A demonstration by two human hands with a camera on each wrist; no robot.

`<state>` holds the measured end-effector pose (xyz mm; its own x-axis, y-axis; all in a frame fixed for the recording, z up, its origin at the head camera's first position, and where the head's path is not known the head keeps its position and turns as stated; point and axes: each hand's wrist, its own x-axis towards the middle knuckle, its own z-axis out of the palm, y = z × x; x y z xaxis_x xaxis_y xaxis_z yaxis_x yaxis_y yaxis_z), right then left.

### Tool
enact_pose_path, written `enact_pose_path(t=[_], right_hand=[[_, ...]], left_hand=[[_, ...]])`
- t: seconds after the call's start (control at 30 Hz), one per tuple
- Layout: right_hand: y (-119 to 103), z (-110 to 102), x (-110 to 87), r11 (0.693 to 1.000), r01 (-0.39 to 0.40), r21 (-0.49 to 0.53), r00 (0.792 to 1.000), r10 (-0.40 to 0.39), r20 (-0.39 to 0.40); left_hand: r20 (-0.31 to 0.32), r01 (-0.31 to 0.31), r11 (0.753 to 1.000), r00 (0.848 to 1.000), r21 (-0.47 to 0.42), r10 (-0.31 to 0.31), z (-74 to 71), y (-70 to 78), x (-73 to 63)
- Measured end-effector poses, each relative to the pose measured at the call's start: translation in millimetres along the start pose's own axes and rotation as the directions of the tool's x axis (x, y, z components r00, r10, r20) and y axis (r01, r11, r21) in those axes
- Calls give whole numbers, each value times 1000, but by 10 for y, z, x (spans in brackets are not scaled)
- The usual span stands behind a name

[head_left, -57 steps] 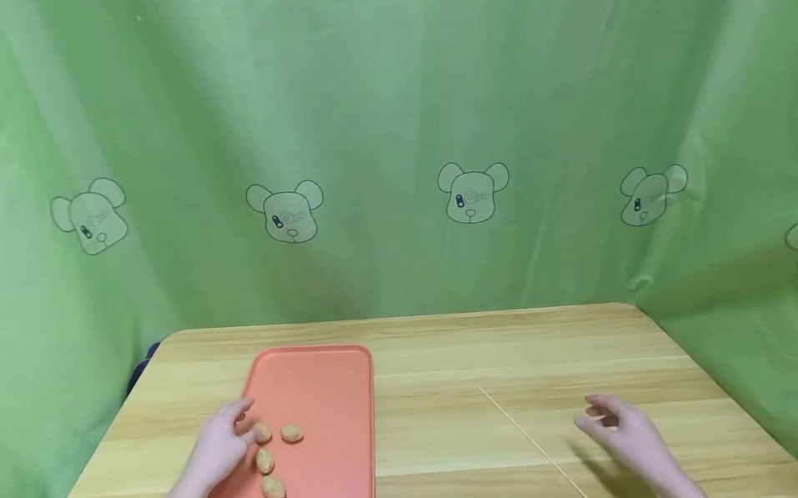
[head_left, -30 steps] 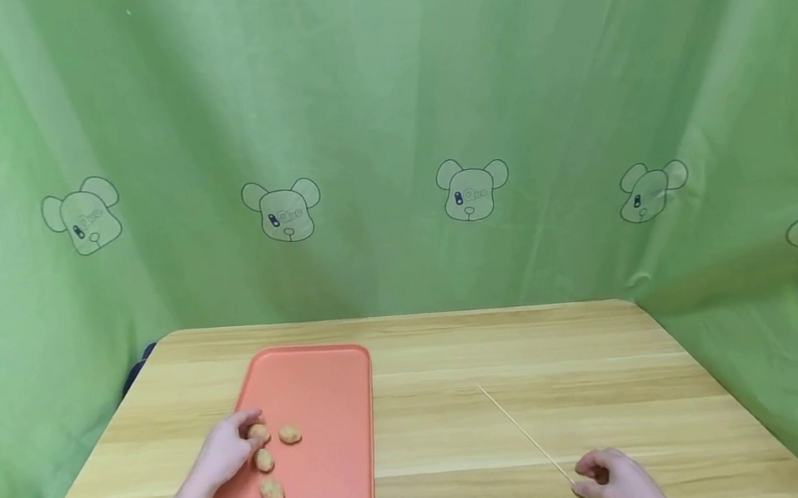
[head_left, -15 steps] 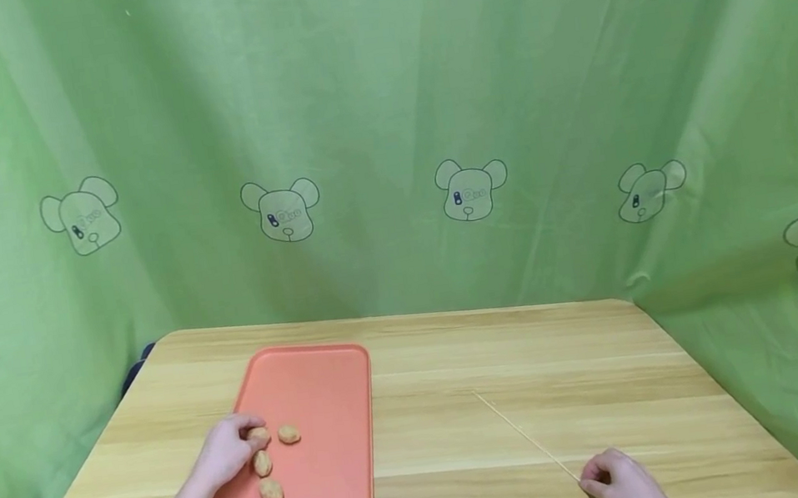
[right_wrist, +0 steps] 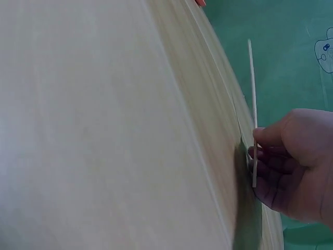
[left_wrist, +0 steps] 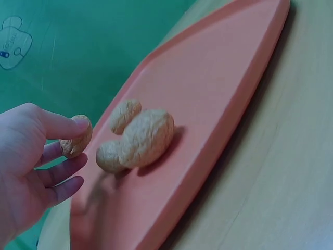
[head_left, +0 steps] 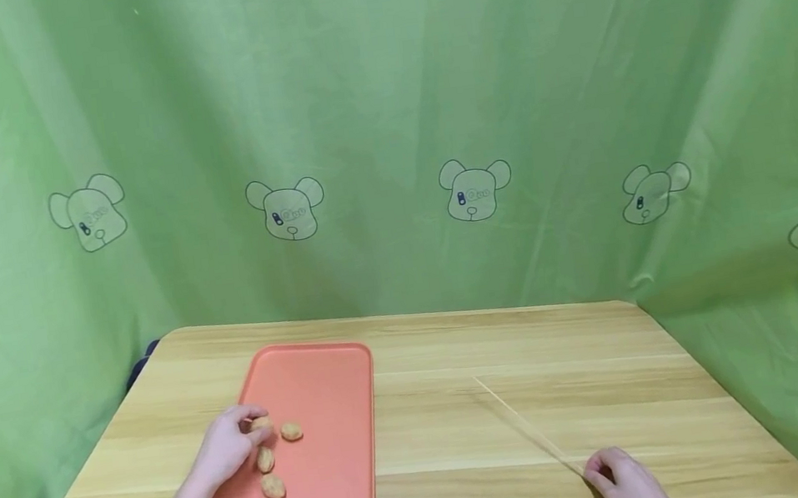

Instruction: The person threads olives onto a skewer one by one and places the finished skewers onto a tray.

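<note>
My left hand (head_left: 224,449) pinches a tan, wrinkled walnut (left_wrist: 74,139) between thumb and fingers, just over the left side of the pink tray (head_left: 339,484). Three more walnuts lie on the tray close by: one right of the fingers (head_left: 291,431), one below them (head_left: 265,459) and one nearer the front (head_left: 273,488). On the right, my right hand (head_left: 627,486) pinches a thin wooden skewer (head_left: 520,421) near its close end, between thumb and fingers. The skewer slants up and away to the left, with its shadow on the wood beneath.
The tray lies on the left part of a light wooden table (head_left: 440,445). A green curtain (head_left: 386,267) with printed bear heads hangs behind the table and along both sides.
My right hand has come down and nearer to me, taken the skewer and raised it a little. My left fingers have closed on the far-left walnut and raised it slightly.
</note>
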<state>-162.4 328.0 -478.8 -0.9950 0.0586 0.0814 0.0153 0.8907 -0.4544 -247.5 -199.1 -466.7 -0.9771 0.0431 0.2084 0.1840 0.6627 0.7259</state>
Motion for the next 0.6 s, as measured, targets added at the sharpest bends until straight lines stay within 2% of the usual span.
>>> enact_pose_path(t=[0.1,0.2,0.37,0.47,0.6], right_hand=[[-20,-12,1,1000,-4,30,1000,4,-1],[-71,-19,-8,998,11,67,1000,-9,-20],[-155,4,-32,987,110,121,990,-98,-106],[-184,12,-37,980,133,151,987,-116,-115],[-207,21,-48,966,185,178,977,-161,-140]], left_hand=[[-18,-35,999,999,-18,35,8,64,5],[-20,-63,995,998,-74,61,22,144,9],[-15,-102,986,995,-131,101,63,294,13],[-14,-125,981,992,-146,124,82,388,10],[0,-119,978,993,-172,121,95,498,-9]])
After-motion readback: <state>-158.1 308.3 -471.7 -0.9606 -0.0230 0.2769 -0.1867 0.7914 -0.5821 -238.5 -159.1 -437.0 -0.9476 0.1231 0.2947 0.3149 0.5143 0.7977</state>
